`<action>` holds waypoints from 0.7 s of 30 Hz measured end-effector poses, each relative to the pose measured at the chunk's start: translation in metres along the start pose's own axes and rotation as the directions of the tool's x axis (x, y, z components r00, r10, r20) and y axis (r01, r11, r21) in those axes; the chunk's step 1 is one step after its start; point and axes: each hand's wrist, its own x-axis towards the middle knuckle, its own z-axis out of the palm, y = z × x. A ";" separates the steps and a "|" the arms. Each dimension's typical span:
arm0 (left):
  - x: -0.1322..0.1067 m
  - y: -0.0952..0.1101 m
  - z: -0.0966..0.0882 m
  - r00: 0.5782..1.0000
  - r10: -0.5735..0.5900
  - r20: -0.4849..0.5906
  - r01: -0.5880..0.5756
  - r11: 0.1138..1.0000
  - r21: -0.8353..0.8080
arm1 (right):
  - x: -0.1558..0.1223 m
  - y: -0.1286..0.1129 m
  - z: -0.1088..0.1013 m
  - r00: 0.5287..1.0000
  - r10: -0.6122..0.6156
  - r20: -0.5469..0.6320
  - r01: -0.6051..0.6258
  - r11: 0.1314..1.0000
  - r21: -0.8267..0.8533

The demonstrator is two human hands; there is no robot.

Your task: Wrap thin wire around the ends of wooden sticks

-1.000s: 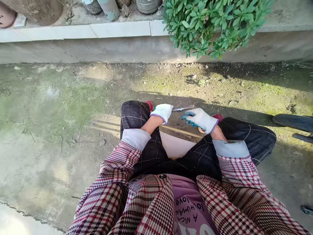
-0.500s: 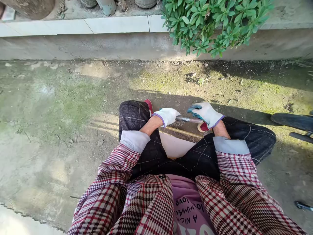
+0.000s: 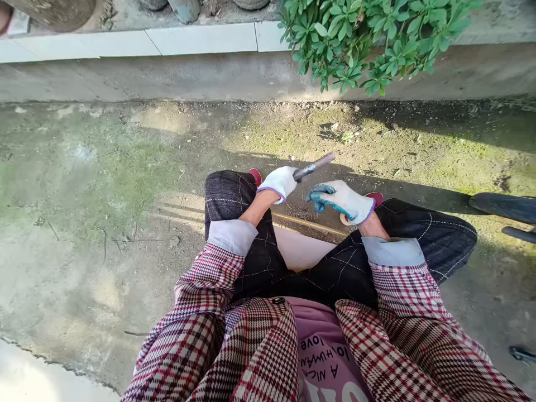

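Observation:
My left hand (image 3: 280, 183), in a white work glove with a purple cuff, is closed around one end of a metal pipe (image 3: 324, 161). The pipe slants up to the right, and a shiny silvery band that looks like wound wire covers part of it near my fist. My right hand (image 3: 341, 200) wears a white glove with blue-coated fingers. Its fingers are loosely bent and apart, just below the pipe and not touching it. Beneath the hands lies a loose coil of thin wire (image 3: 305, 214), partly hard to make out.
A thin wooden strip (image 3: 310, 224) lies between my legs, beside a pale board (image 3: 299, 248). Ahead is a low concrete wall (image 3: 167, 78) with white edging tiles and a leafy bush (image 3: 368, 39). A dark wheel-like object (image 3: 506, 206) stands at the right.
My left hand has tilted the pipe's far end upward and away. My right hand has come off the pipe and moved slightly lower and to the left.

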 end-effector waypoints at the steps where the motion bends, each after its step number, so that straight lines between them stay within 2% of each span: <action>1: 0.001 -0.002 0.002 1.000 -0.024 -0.003 0.024 0.999 0.040 | -0.003 -0.002 0.000 1.000 -0.008 0.005 0.008 1.000 -0.015; 4: 0.000 -0.007 0.007 0.996 -0.083 -0.017 0.085 0.985 0.149 | -0.013 -0.007 -0.003 1.000 0.008 -0.010 -0.008 1.000 -0.019; 7: -0.003 -0.007 0.011 0.996 -0.087 0.015 0.081 0.966 0.247 | -0.017 -0.006 -0.008 0.991 0.013 -0.136 -0.024 0.997 -0.079; 10: -0.010 0.001 0.014 0.989 0.006 0.151 -0.056 0.943 0.329 | -0.013 0.004 -0.018 0.938 -0.057 -0.341 -0.010 0.981 -0.192; 14: -0.020 0.016 0.016 0.952 0.116 0.283 -0.215 0.913 0.348 | -0.001 0.027 -0.031 0.884 -0.032 -0.467 -0.082 0.972 -0.221; 18: -0.025 0.021 0.012 0.947 0.196 0.256 -0.270 0.916 0.298 | 0.014 0.043 -0.035 0.831 0.056 -0.554 -0.157 0.978 -0.137; 20: -0.025 0.021 0.008 0.952 0.216 0.216 -0.270 0.926 0.262 | 0.020 0.045 -0.034 0.831 0.069 -0.552 -0.184 0.971 -0.155; 21: -0.025 0.021 0.005 0.954 0.226 0.196 -0.271 0.931 0.246 | 0.022 0.045 -0.033 0.846 0.060 -0.529 -0.188 0.963 -0.191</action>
